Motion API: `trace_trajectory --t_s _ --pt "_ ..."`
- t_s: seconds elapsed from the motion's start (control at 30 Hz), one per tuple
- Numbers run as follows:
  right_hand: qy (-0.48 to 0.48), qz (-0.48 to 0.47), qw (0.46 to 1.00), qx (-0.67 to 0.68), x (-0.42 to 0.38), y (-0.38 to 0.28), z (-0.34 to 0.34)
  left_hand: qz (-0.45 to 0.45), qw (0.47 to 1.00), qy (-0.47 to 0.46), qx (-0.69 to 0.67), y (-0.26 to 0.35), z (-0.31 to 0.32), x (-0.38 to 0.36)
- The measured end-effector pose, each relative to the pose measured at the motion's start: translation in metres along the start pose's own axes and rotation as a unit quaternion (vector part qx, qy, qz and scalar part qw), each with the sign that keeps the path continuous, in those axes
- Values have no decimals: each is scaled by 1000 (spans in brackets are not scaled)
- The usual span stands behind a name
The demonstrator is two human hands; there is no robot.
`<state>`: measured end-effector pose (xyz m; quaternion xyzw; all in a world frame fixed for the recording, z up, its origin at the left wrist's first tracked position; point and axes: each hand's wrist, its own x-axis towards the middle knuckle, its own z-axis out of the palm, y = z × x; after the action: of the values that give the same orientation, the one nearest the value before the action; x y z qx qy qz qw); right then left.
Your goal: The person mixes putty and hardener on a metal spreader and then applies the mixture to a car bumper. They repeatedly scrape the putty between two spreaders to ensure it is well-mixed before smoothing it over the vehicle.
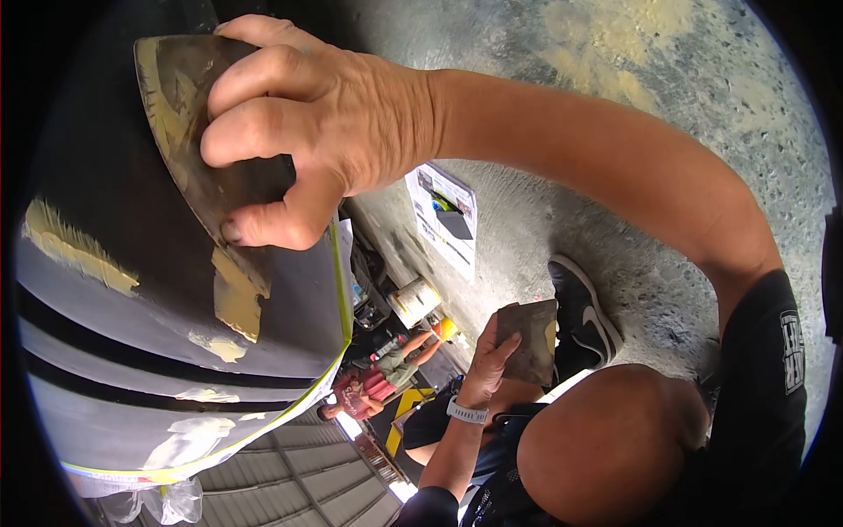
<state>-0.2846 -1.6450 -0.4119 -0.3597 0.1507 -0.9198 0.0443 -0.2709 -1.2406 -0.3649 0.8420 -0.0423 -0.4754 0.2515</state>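
Note:
My right hand (290, 132) is closed on a wide, dark putty spreader (176, 110) with a curved edge and dried filler on it. The spreader's edge lies against a dark grey body panel (176, 321), at a patch of beige filler (237, 303). More smears of beige filler (79, 246) mark the panel. Lower in the view, away from the panel, my left hand (493, 360) grips a squarish dark plate (529, 338) with some beige filler near one edge. A light wristband is on that wrist.
Yellow-green masking tape (344, 290) borders the panel. A printed sheet (443, 220) with dark items on it lies on the stained concrete floor (615, 184). Beyond are a white bucket (414, 302) and another person (356, 395) near a yellow container (448, 328). My knee and shoe are close by.

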Motion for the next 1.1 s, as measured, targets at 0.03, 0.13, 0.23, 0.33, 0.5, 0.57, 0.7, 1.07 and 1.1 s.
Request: trace_trajectory --t_s 0.03,0.13,0.23,0.33,0.5,0.57,0.7,1.07,1.1 --pt "-1 -1 1000 -1 0 1 0 2 1000 -3 -8 -1 0 0" --pt "-5 -2 1000 26 -2 4 0 9 1000 -8 -6 -3 0 3" --pt "-23 -4 999 23 -5 5 -6 12 1000 -7 -5 0 1 4" --pt "-78 14 997 2 -10 2 -30 17 1000 -7 -6 4 4 1" --pt "-78 46 996 16 -7 -5 -43 6 1000 0 -3 6 8 -2" --pt "-61 49 997 26 -4 -9 -39 5 1000 -1 -7 4 9 -1" --pt "-26 63 996 53 7 -20 -34 12 1000 -6 1 2 8 -2" --pt "-154 71 985 37 0 -24 -66 3 1000 -8 -28 0 11 -4" --pt "-138 91 985 51 2 -27 -73 8 1000 -12 -19 1 11 -4"
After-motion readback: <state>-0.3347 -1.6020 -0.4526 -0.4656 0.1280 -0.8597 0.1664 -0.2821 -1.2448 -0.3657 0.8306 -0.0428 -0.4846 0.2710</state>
